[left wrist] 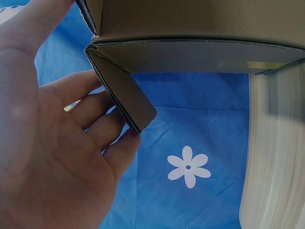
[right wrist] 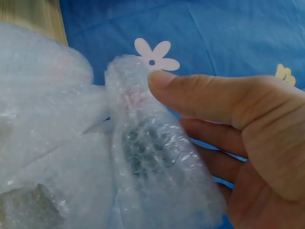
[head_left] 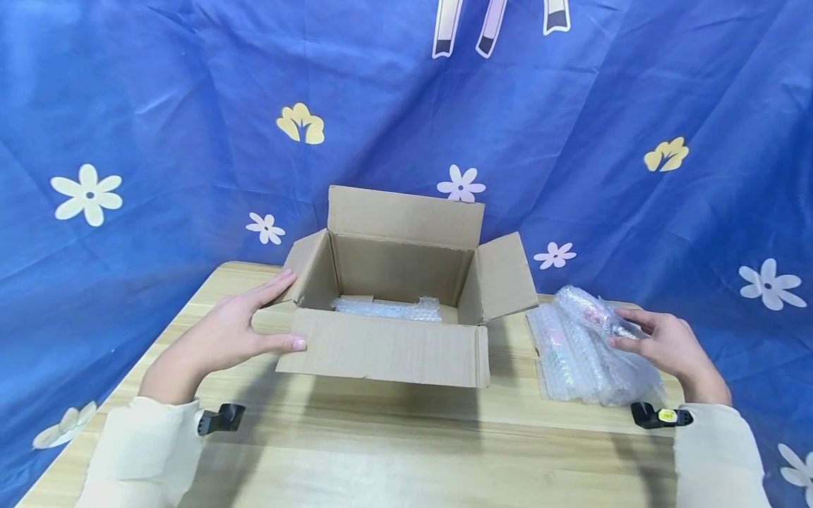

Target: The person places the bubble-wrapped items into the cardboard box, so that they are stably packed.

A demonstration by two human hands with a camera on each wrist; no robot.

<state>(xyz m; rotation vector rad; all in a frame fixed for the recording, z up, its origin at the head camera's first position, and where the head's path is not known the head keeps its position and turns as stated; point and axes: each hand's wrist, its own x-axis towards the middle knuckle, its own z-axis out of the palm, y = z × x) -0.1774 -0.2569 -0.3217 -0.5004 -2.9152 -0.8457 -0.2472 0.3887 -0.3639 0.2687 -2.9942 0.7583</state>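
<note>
An open cardboard box stands mid-table with its flaps spread outward. My left hand rests at the box's left side, fingers against the left flap and thumb at the front flap's corner. A bubble-wrapped item lies inside on the box floor, its lower part hidden by the front wall. On the right, my right hand pinches a long bubble-wrapped package between thumb and fingers. Pink and dark patches show through its wrap. This package overlaps other bubble-wrapped packages lying side by side.
The light wooden table carries everything. A blue curtain with white flowers hangs behind it. The box's right flap sticks out toward the wrapped packages. A small black device sits at the left sleeve, and another at the right.
</note>
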